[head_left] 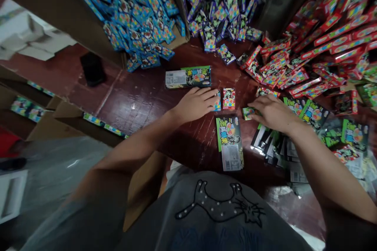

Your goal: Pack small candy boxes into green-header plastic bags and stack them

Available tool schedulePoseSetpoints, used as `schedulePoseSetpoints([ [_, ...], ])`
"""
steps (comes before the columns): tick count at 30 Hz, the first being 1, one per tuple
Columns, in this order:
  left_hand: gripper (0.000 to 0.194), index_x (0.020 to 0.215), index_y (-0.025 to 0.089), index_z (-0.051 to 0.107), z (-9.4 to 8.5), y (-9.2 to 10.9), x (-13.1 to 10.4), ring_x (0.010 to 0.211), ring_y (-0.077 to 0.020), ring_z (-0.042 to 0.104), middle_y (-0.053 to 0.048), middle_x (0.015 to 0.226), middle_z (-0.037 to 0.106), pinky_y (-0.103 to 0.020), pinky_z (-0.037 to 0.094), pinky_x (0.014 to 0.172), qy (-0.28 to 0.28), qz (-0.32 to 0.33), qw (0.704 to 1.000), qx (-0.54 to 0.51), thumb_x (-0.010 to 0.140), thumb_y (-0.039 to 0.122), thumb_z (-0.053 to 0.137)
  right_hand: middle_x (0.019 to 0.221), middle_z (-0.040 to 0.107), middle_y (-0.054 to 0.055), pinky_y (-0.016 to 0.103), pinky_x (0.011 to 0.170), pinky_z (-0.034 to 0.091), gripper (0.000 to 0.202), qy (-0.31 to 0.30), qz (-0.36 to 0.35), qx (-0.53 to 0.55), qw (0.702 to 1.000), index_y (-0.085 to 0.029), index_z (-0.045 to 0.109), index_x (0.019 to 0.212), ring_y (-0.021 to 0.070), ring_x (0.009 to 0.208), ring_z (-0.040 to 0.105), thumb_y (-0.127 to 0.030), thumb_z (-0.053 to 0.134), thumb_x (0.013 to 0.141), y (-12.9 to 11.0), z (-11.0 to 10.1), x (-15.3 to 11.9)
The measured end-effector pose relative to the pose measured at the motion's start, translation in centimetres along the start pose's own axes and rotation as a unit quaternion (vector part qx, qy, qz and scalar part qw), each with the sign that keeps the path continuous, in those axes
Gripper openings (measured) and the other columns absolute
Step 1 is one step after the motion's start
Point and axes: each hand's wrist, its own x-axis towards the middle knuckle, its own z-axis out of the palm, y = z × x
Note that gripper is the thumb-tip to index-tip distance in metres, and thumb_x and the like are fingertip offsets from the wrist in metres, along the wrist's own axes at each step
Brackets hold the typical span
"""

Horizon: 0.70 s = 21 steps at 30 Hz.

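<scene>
My left hand (196, 104) rests low over the table, its fingertips closed around the edge of a small blue box (217, 100). Right beside that stands a small red box (229, 98). My right hand (270, 112) pinches a small green box (247, 113) just above or on the tabletop; which of the two I cannot tell. Below the red box lies a flat printed packet (230, 143) in black and green with a pale label. Another such packet (188, 77) lies sideways beyond my left hand.
Heaps of blue boxes (138, 19), purple boxes (219, 8) and red boxes (321, 51) spread across the back. Stacked printed packets (282, 143) lie under my right forearm. A black object (92, 69) sits at left on the dark red table (123, 94). Cardboard cartons (73, 119) stand lower left.
</scene>
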Motion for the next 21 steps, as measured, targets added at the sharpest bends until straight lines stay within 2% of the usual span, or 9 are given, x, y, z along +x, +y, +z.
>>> schedulePoseSetpoints([
  [4,0.039,0.144,0.033,0.069,-0.3,-1.7,-3.5,0.154,-0.0329,0.054,-0.005,0.166,0.057,-0.057,0.041,0.127,0.004,-0.012,1.0,-0.008,0.107,0.036,0.058,0.142,0.07,0.021,0.057,0.119,0.049,0.063,0.026,0.026,-0.004,0.999,-0.01,0.067,0.147,0.0377,0.135,0.063,-0.055,0.043,0.109,0.4,0.1,-1.3],
  [6,0.041,0.147,0.031,0.067,-1.0,-2.1,-3.6,0.158,-0.0341,0.049,-0.007,0.169,0.053,-0.058,0.04,0.128,0.01,-0.015,1.0,-0.001,0.109,0.04,0.056,0.149,0.065,0.022,0.059,0.118,0.051,0.072,0.024,0.031,0.001,0.999,-0.01,0.061,0.155,0.04,0.139,0.06,-0.062,0.048,0.106,0.3,-0.1,-1.6],
  [7,0.043,0.15,0.029,0.065,-1.4,-2.3,-2.6,0.16,-0.0345,0.046,-0.008,0.17,0.051,-0.059,0.038,0.129,0.016,-0.015,1.0,0.002,0.11,0.039,0.053,0.152,0.063,0.022,0.06,0.117,0.052,0.076,0.013,0.027,0.004,1.0,-0.012,0.057,0.159,0.0413,0.142,0.058,-0.064,0.052,0.104,0.3,-0.3,-1.6],
  [9,0.049,0.157,0.027,0.059,-2.2,-3.0,1.1,0.164,-0.0338,0.039,-0.009,0.172,0.048,-0.061,0.033,0.131,0.036,-0.007,0.999,0.0,0.11,0.03,0.046,0.155,0.06,0.019,0.062,0.115,0.053,0.079,-0.023,0.019,0.007,1.0,-0.018,0.049,0.166,0.0427,0.144,0.056,-0.061,0.06,0.099,0.3,-0.6,-1.3],
  [12,0.061,0.164,0.026,0.051,-2.9,-4.9,9.7,0.165,-0.0324,0.034,-0.007,0.173,0.046,-0.062,0.025,0.134,0.052,0.02,0.998,-0.014,0.104,0.016,0.04,0.156,0.06,0.016,0.06,0.117,0.054,0.076,-0.055,0.021,0.007,0.998,-0.022,0.045,0.168,0.0406,0.144,0.058,-0.048,0.061,0.098,0.1,-0.8,-0.5],
  [14,0.063,0.164,0.023,0.051,-3.2,-6.0,15.3,0.163,-0.0366,0.036,-0.01,0.169,0.052,-0.065,0.022,0.134,0.035,0.023,0.999,-0.028,0.101,0.022,0.05,0.157,0.06,0.018,0.057,0.112,0.058,0.074,-0.047,0.059,0.01,0.997,-0.02,0.044,0.167,0.04,0.139,0.063,-0.051,0.057,0.101,-0.3,-0.8,-0.3],
  [16,0.068,0.162,0.018,0.053,-3.7,-6.5,19.0,0.157,-0.0418,0.041,-0.014,0.157,0.062,-0.068,0.023,0.132,0.005,0.024,0.999,-0.03,0.096,0.031,0.062,0.158,0.057,0.022,0.058,0.099,0.064,0.079,-0.024,0.13,0.015,0.991,-0.017,0.043,0.167,0.0413,0.126,0.071,-0.063,0.051,0.104,-0.8,-0.8,-0.7],
  [18,0.076,0.163,0.019,0.052,-4.7,-6.2,20.2,0.151,-0.0439,0.047,-0.015,0.147,0.067,-0.07,0.026,0.13,0.0,0.018,1.0,0.003,0.092,0.039,0.069,0.16,0.054,0.024,0.058,0.088,0.066,0.089,0.003,0.174,0.028,0.984,-0.016,0.039,0.169,0.0415,0.115,0.074,-0.075,0.047,0.102,-1.0,-0.9,-1.7],
  [21,0.08,0.167,0.031,0.044,-6.6,-4.7,17.5,0.145,-0.0407,0.052,-0.011,0.15,0.063,-0.066,0.034,0.126,0.094,-0.026,0.993,0.066,0.093,0.041,0.07,0.165,0.049,0.023,0.059,0.098,0.063,0.099,0.038,0.111,0.05,0.992,-0.018,0.032,0.172,0.0433,0.13,0.065,-0.079,0.054,0.097,-0.4,-1.4,-3.4],
])
